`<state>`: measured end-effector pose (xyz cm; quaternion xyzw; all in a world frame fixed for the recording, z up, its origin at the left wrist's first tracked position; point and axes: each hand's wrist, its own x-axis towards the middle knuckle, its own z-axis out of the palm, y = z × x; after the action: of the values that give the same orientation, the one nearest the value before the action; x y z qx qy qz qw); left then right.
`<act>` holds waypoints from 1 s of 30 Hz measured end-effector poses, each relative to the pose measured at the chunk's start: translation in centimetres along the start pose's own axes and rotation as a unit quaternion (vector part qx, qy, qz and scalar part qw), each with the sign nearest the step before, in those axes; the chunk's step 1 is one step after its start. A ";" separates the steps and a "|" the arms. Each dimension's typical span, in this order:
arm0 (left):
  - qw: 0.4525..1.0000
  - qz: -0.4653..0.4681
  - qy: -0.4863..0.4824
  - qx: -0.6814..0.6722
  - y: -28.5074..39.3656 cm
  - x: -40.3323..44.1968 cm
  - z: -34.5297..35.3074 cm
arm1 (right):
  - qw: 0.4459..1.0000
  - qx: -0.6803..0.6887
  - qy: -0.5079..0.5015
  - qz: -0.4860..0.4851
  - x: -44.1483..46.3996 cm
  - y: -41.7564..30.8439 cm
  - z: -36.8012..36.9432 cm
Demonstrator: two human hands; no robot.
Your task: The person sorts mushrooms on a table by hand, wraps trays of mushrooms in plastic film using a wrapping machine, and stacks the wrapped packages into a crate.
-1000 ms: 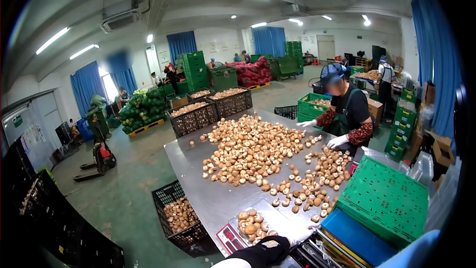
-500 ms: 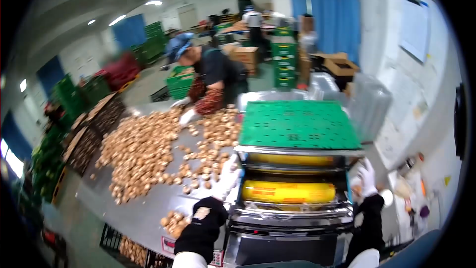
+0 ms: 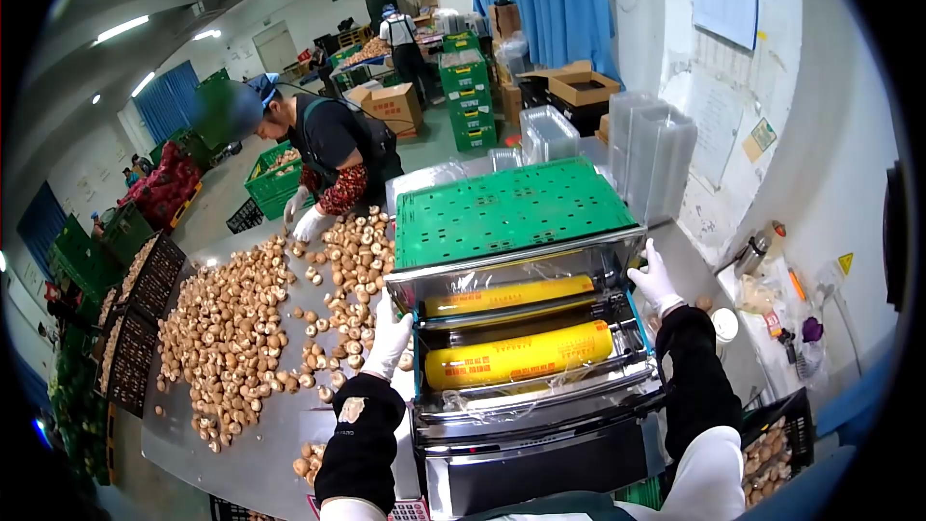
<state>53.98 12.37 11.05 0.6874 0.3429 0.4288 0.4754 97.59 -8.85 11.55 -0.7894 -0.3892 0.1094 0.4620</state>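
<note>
Swinging rightward, view now puts loose brown mushrooms [image 3: 231, 338] at left, white-gloved left hand [image 3: 388, 340] by left side of silver metal machine [image 3: 550, 473] with yellow film rolls [image 3: 516, 352], white-gloved right hand [image 3: 654, 280] by its right edge; can't tell if either grips. Both hands flank machine; earliest frame showed one.

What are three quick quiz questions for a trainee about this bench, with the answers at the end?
1. True or false: the left hand and the right hand are at opposite sides of the machine.
2. How many yellow rolls show in the machine? A: one. B: two. C: four.
3. Fill in: from the wearer's view, the mushroom pile on the metal table is to the ____ of the machine.
Key: 1 true; 2 B; 3 left.
</note>
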 end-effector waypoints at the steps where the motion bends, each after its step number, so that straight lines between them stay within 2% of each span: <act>1: 1.000 -0.008 -0.002 0.002 0.7 -0.4 0.0 | 1.000 -0.002 -0.001 0.003 -0.8 -0.4 0.1; 3: 0.998 -0.045 0.040 0.009 0.6 -1.4 0.1 | 0.985 -0.132 0.063 -0.089 -3.0 -1.8 0.6; 5: 0.997 -0.069 0.031 0.024 0.4 -1.7 -0.2 | 0.957 -0.190 0.049 -0.216 -5.6 -3.6 0.7; 7: 0.992 -0.122 -0.008 0.016 1.6 -2.4 -0.1 | 0.938 -0.197 -0.150 -0.244 -7.2 -4.6 1.0; 9: 0.996 -0.092 -0.013 0.012 3.7 -3.0 1.3 | 0.879 -0.264 -0.292 -0.271 -8.9 -5.4 2.5; 11: 0.974 -0.076 -0.143 0.157 2.4 -2.9 0.9 | 0.811 -0.327 -0.358 -0.328 -10.1 -4.5 4.8; 12: 0.950 -0.039 -0.224 0.214 1.0 -3.4 0.7 | 0.773 -0.377 -0.381 -0.340 -10.8 -4.3 5.9; 13: 0.889 0.029 -0.301 0.344 2.7 -4.3 0.9 | 0.738 -0.409 -0.409 -0.347 -11.3 -4.9 6.5; 15: 0.764 0.076 -0.389 0.509 3.6 -5.7 1.9 | 0.746 -0.361 -0.383 -0.407 -11.7 -2.2 8.6; 17: 0.657 0.132 -0.429 0.606 2.5 -6.7 2.1 | 0.737 -0.348 -0.404 -0.415 -11.4 -2.3 8.8; 18: 0.631 0.128 -0.467 0.606 2.1 -6.8 2.1 | 0.727 -0.340 -0.423 -0.421 -11.2 -2.7 8.7; 19: 0.630 0.128 -0.467 0.607 1.7 -7.0 2.1 | 0.728 -0.339 -0.422 -0.421 -11.2 -2.5 9.0; 21: 0.620 0.176 -0.513 0.567 0.1 -7.5 2.2 | 0.709 -0.361 -0.494 -0.351 -11.0 -1.7 9.6; 22: 0.635 0.178 -0.519 0.544 -1.1 -7.8 2.4 | 0.743 -0.310 -0.482 -0.346 -11.0 -1.4 9.4; 23: 0.651 0.161 -0.515 0.534 -1.2 -8.1 3.1 | 0.744 -0.310 -0.482 -0.345 -11.0 -0.8 9.3; 25: 0.687 0.172 -0.517 0.481 -3.0 -8.1 3.9 | 0.844 -0.179 -0.450 -0.230 -10.8 0.8 9.5; 26: 0.686 0.175 -0.519 0.478 -3.0 -8.2 4.1 | 0.853 -0.150 -0.447 -0.223 -10.6 0.6 9.2; 28: 0.801 0.095 -0.445 0.389 -3.0 -8.1 4.1 | 0.871 -0.119 -0.437 -0.193 -10.9 0.3 8.5; 30: 0.865 0.078 -0.372 0.329 -2.4 -8.1 3.1 | 0.878 -0.110 -0.433 -0.172 -11.5 -0.6 7.4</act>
<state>53.50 4.87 6.13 0.9368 0.2071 0.0396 0.2791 85.57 -12.16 5.86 -0.6296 -0.6894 0.3157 0.1695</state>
